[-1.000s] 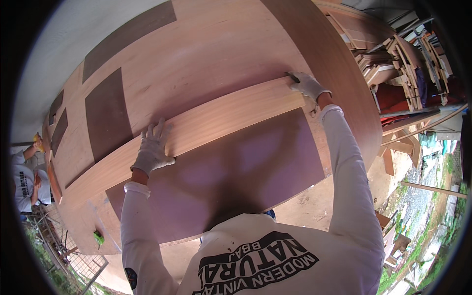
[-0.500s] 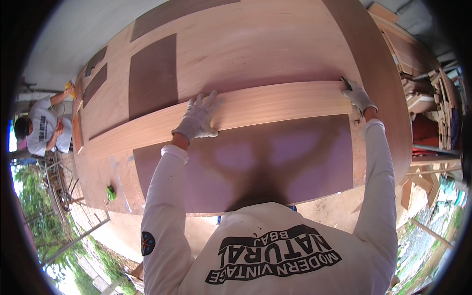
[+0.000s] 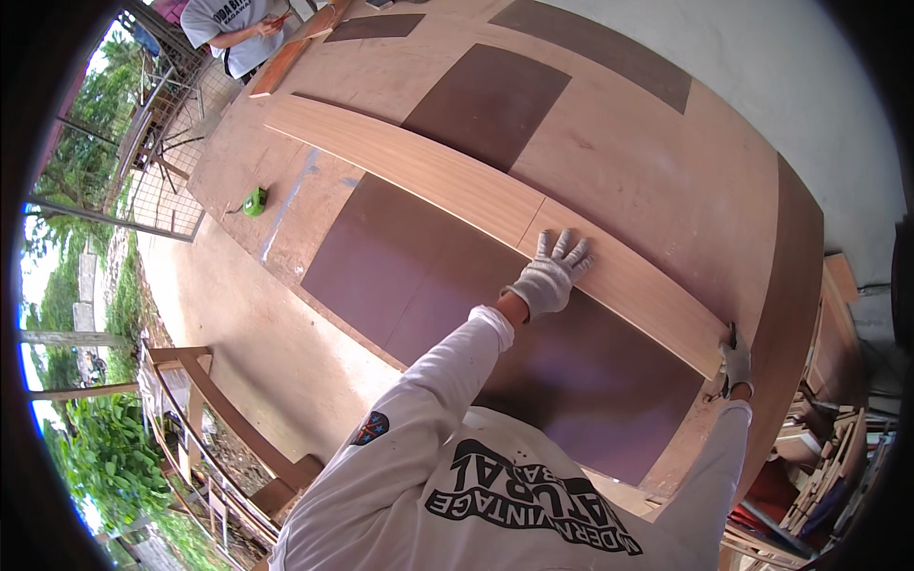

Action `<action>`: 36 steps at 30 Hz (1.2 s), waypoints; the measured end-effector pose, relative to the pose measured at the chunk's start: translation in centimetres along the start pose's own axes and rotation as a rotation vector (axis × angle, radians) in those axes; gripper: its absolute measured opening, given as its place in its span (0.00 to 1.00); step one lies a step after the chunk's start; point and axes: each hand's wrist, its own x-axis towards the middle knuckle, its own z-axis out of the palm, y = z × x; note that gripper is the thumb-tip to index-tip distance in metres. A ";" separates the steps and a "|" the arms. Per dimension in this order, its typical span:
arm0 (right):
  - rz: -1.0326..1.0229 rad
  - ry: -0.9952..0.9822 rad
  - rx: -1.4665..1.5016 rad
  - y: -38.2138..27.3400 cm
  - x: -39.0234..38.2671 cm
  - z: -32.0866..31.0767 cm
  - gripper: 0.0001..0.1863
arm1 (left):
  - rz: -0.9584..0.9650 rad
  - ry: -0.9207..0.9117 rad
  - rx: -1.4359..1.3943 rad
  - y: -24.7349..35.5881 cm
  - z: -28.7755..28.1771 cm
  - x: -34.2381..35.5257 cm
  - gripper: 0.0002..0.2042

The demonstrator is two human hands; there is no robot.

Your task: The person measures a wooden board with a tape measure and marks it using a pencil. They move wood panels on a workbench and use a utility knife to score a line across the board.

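Plywood sheeting is covering the wide counter (image 3: 286, 314), with dark brown rectangular panels (image 3: 419, 276) lying flat on it and a small green object (image 3: 254, 201) sitting near its left side. A long pale wooden plank (image 3: 428, 171) is lying diagonally across the dark panels. The gloved left hand (image 3: 552, 276) is pressing flat on the plank, fingers spread wide and gripping nothing. The gloved right hand (image 3: 735, 364) is curling around the plank's near end, holding its corner. Another person in a grey shirt (image 3: 238, 29) is standing at the counter's far edge, beside a reddish board (image 3: 281, 65).
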 end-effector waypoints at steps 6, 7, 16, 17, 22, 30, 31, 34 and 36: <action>0.020 -0.014 0.034 -1.1 0.2 0.1 0.36 | -0.161 0.004 -0.180 -12.6 -3.6 2.7 0.46; 0.009 0.008 0.006 -1.0 0.4 0.0 0.36 | -0.246 -0.012 -0.134 -15.4 -4.8 2.0 0.45; -0.320 0.425 -0.480 4.6 4.6 -3.6 0.27 | -0.902 0.562 -0.284 -20.0 2.0 -5.7 0.36; -0.095 0.371 -0.145 2.4 3.7 -2.7 0.22 | -0.936 0.577 -0.317 -17.6 3.6 -7.5 0.35; 0.158 -0.455 0.764 -17.0 -6.2 7.0 0.15 | -0.951 0.497 -0.081 -10.3 8.0 -15.4 0.31; -0.214 -0.967 0.040 -38.3 -20.7 25.9 0.26 | -0.935 0.467 -0.192 -10.7 6.5 -13.7 0.31; -0.434 -0.929 -0.101 -39.6 -20.5 28.1 0.29 | -0.937 0.479 -0.208 -10.8 6.4 -13.8 0.31; -1.102 -0.516 -0.661 -39.4 -16.6 33.5 0.35 | -0.919 0.504 -0.271 -10.9 6.1 -13.5 0.31; -1.053 -0.540 -0.781 -42.5 -17.1 35.4 0.34 | -0.924 0.513 -0.304 -11.0 6.5 -14.0 0.30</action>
